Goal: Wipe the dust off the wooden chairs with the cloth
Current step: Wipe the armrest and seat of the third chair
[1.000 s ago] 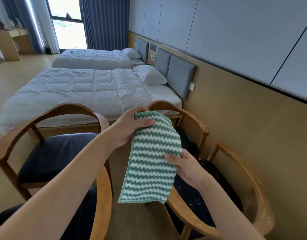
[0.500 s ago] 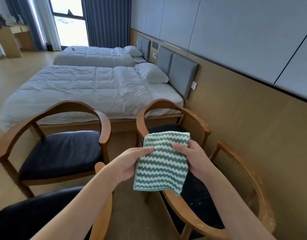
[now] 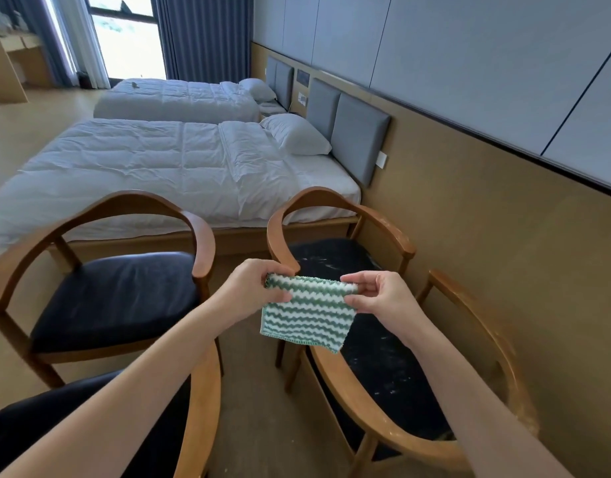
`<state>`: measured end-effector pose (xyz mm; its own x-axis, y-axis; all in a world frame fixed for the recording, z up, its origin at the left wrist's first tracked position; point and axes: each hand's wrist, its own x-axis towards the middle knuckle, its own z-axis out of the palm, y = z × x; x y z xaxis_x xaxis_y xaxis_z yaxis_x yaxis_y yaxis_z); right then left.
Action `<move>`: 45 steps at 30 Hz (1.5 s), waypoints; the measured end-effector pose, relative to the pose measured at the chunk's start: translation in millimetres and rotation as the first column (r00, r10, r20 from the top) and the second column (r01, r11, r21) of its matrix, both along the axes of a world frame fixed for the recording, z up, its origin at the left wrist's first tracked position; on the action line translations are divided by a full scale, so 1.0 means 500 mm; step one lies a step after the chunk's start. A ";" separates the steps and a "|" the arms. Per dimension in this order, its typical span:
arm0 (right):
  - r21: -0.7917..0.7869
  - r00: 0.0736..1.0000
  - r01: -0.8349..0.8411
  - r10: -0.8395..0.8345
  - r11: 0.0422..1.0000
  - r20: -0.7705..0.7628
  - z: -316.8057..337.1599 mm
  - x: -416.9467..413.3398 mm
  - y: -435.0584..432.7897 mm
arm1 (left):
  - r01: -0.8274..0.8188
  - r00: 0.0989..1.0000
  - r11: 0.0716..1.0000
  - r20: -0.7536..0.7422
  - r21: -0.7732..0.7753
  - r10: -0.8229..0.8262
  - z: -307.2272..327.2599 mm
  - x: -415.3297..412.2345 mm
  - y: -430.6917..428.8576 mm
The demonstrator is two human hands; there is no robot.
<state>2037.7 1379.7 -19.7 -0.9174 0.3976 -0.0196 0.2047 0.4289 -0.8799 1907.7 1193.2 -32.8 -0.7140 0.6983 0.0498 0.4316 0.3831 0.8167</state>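
Observation:
A green-and-white zigzag cloth (image 3: 306,317) hangs folded between my hands, above the gap between the chairs. My left hand (image 3: 250,288) pinches its upper left corner and my right hand (image 3: 380,296) pinches its upper right corner. Below the cloth stands a wooden armchair (image 3: 376,429) with a dark seat speckled with white dust. A second dusty chair (image 3: 345,203) stands behind it by the wall. A third chair (image 3: 131,201) with a dark cushion is at the left, and part of another chair (image 3: 202,405) shows at the bottom left.
Two white beds (image 3: 166,167) lie beyond the chairs, along a tan panelled wall (image 3: 504,236) on the right. A wooden desk (image 3: 7,63) stands far left near the window and curtains. Bare floor runs between the chairs.
The cloth went from hanging long to folded into a shorter piece. Both hands came lower and now hold its top corners. The view tilted down toward the chairs.

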 end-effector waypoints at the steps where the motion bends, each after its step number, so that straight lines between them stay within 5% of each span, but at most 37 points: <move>1: 0.064 1.000 -0.001 0.000 0.998 0.012 0.001 -0.001 0.000 | 0.014 0.999 0.998 -0.051 -0.064 -0.017 -0.001 -0.008 0.000; 7: 0.493 1.000 0.015 -0.013 0.870 -0.006 0.008 -0.014 0.000 | 0.008 0.939 0.972 -0.333 -0.237 -0.089 0.007 -0.012 0.013; 11: 0.268 0.988 -0.156 0.145 0.951 0.059 0.030 -0.009 0.018 | 0.269 0.958 0.960 -0.080 -0.076 -0.275 0.022 -0.027 0.002; 14: 0.106 0.950 -0.303 0.291 0.947 0.115 0.042 0.000 0.028 | 0.296 0.950 0.952 0.086 0.076 -0.302 0.036 -0.026 0.000; 19: -0.030 0.871 -0.447 0.443 0.894 0.211 0.038 -0.002 0.010 | 0.301 0.922 0.940 0.202 0.160 -0.329 0.041 -0.011 0.014; 26: -0.105 0.873 -0.413 0.426 0.905 0.238 0.021 0.004 0.007 | 0.310 0.900 0.935 0.263 0.170 -0.347 0.026 -0.013 0.023; 32: 0.027 0.896 -0.267 0.237 0.963 0.374 -0.023 0.035 0.057 | 0.133 0.986 0.981 0.120 -0.143 -0.116 -0.060 -0.033 0.029; 40: 0.094 0.900 0.081 -0.113 0.992 0.420 -0.178 0.060 0.127 | 0.174 0.985 0.779 0.092 -0.603 -0.149 -0.230 -0.029 0.033; 45: 0.070 0.879 0.197 -0.208 0.978 0.428 -0.270 0.056 0.159 | 0.172 0.979 0.677 0.047 -0.716 -0.199 -0.306 -0.032 0.065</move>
<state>2065.8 1459.0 -154.7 -0.7200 0.5788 -0.3828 0.6458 0.3570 -0.6749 1891.5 1225.4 -185.8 -0.5733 0.6501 -0.4988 0.5787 0.7522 0.3152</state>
